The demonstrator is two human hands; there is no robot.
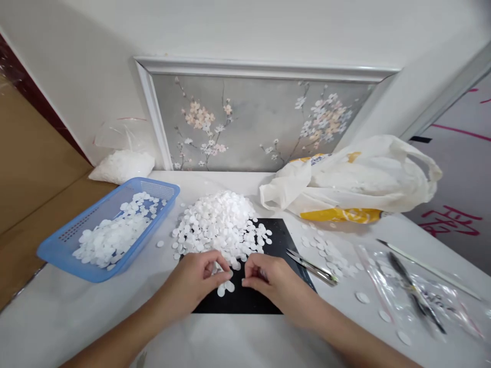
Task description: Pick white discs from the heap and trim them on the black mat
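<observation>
A heap of small white discs (218, 220) lies on a black mat (253, 300) in the middle of the table. At the near edge of the heap, my left hand (197, 280) has its fingers curled, the thumb and forefinger close together. A few white discs show beside and under its fingertips; whether any is gripped is unclear. Across a small gap, my right hand (270, 278) is curled over the mat with thumb and forefinger drawn together. Anything in that pinch is too small to make out. Metal tweezers (312, 268) rest on the mat's right edge, beyond my right hand.
On the left stands a blue basket (92, 212) partly filled with white discs, with a clear bag of white material (125, 164) behind. A white and yellow plastic bag (353, 186) lies back right. Loose discs, a clear zip bag (399, 294) and a black-handled tool (412, 289) lie at right.
</observation>
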